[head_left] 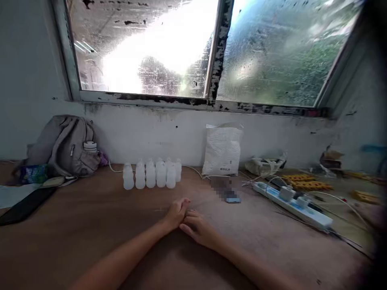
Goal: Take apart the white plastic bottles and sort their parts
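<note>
Head view: left hand [174, 215] and right hand [202, 230] meet on a brown tabletop [90, 237], whether gripping I cannot tell. Translucent white waisted bottles [150, 176] stand beyond, before a white wall [151, 135] and grimy metal-framed window [220, 44].

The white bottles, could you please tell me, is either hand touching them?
No, the left hand and right hand rest together, apart from the bottles.

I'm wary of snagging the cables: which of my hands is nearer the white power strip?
Right. Your right hand is to the left of the white power strip, not touching it; your left hand is farther left, beside the right hand.
</note>
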A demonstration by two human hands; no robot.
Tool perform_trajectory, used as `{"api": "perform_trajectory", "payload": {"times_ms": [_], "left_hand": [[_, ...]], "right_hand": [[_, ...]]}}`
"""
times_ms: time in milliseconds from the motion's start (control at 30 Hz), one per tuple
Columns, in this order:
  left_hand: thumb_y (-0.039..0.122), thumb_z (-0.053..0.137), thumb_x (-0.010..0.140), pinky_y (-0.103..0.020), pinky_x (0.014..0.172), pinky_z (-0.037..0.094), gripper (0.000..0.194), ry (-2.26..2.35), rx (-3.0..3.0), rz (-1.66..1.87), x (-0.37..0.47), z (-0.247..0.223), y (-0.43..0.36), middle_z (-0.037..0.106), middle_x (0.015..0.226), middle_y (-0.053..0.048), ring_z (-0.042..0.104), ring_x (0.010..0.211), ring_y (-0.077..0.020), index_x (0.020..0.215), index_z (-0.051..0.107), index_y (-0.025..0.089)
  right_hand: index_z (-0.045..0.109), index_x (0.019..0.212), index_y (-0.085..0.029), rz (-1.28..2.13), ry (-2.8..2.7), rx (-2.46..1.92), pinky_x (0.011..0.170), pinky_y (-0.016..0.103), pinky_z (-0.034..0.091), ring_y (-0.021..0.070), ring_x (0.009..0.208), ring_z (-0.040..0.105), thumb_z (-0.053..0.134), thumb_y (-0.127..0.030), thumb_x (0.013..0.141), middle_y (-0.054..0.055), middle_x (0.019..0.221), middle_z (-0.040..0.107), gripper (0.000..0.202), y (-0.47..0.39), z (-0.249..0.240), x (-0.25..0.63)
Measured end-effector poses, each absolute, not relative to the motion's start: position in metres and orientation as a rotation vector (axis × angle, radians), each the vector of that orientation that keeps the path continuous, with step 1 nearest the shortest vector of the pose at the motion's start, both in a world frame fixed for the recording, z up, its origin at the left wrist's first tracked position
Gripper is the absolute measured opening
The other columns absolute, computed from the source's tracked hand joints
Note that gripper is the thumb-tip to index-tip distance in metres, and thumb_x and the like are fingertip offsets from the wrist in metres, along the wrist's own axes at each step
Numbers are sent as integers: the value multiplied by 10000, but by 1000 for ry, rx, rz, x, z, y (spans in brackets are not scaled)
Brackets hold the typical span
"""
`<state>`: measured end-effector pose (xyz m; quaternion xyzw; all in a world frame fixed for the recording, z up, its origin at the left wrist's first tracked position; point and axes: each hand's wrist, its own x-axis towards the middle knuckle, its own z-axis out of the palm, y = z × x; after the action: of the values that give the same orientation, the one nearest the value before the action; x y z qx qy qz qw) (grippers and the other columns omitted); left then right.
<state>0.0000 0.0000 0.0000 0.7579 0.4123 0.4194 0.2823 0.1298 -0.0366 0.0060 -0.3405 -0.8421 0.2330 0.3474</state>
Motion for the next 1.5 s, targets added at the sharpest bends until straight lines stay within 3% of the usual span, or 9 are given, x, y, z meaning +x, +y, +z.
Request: {"api": "perform_trajectory", "payload": {"times_ms": [133,267,467,700,1167,1300,1400,1500], "left_hand": [[452,228,865,-254,759,412,447,1002,2129,976,-1,6,-5,597,913,-54,538,840,-157,986,549,166],[462,270,849,-256,744,408,439,919,2182,873,-2,10,-9,583,924,-61,532,834,-162,1021,542,163],[470,244,853,-210,552,397,462,828,2081,758,-1,9,-8,583,699,-16,502,539,-95,986,540,141],[510,217,844,-180,532,361,542,789,2036,782,0,5,-3,515,524,13,483,518,-85,631,547,137],[516,283,824,-189,499,381,526,818,1955,777,-2,8,-3,526,484,10,493,474,-89,645,587,125],[458,465,773,-213,597,441,357,892,2106,947,-12,45,-9,637,689,-27,577,628,-125,799,622,139],[363,459,810,-230,655,463,260,864,2161,1266,-34,104,-36,650,795,-33,594,724,-134,852,616,160],[315,434,840,-255,678,482,215,606,2107,1724,-70,166,-75,629,904,-15,600,792,-135,927,591,197]], "right_hand": [[628,602,-133,903,-2050,-991,597,243,397,136,591,531,414,-498,799,39,614,608,467,-36,4,129],[615,545,-132,1055,-1935,-1067,492,226,347,104,467,451,458,-573,731,11,475,531,504,-33,3,129],[575,547,-131,1154,-1835,-1054,463,214,323,88,457,423,526,-601,660,1,490,516,486,-27,1,133],[591,592,-127,1098,-1898,-1052,479,214,322,92,486,425,489,-572,716,3,522,511,473,-25,-2,138],[590,612,-121,1013,-1970,-1070,463,213,349,93,464,441,424,-582,750,4,494,494,509,-22,-6,137],[584,683,-131,921,-2033,-939,481,216,403,104,505,496,438,-508,782,22,588,548,416,-30,11,135],[603,776,-143,708,-2070,-869,452,204,415,90,463,505,430,-398,826,12,589,555,312,-48,52,142],[567,988,-191,405,-1951,-794,514,216,474,103,544,576,436,-332,842,22,708,608,242,-72,104,156]]}}
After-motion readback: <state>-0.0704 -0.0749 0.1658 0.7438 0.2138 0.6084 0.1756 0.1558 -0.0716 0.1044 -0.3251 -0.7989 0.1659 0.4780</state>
